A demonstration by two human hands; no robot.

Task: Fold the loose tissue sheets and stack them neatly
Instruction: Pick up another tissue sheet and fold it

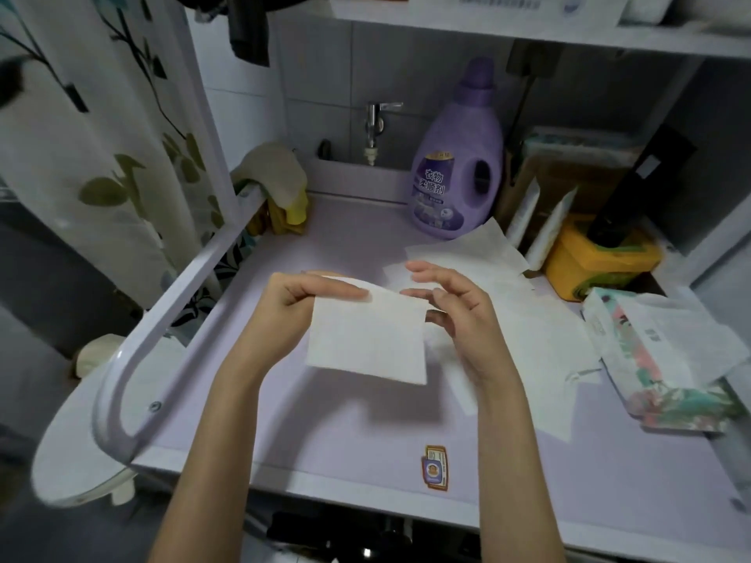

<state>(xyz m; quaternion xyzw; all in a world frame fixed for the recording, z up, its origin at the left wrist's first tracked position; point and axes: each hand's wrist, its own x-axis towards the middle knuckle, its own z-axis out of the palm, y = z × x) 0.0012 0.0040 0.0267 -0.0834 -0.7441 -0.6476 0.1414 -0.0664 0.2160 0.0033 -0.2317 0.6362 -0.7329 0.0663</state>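
A white tissue sheet (365, 339) hangs in the air above the pale purple top (345, 432), folded over at its upper edge. My left hand (296, 302) pinches its top left edge between thumb and fingers. My right hand (451, 298) pinches the top right corner, the other fingers loosely spread. Loose tissue sheets (467, 249) lie flat behind my right hand, and more loose tissue sheets (544, 359) lie to its right. An open tissue pack (658, 359) with a floral print lies at the right edge.
A purple softener bottle (459, 168) stands at the back beside a tap (376, 123). A yellow tub (601, 262) and packets fill the back right. A white rail (179, 298) borders the left side, with cloths (276, 184) draped on it. A sticker (435, 467) marks the front.
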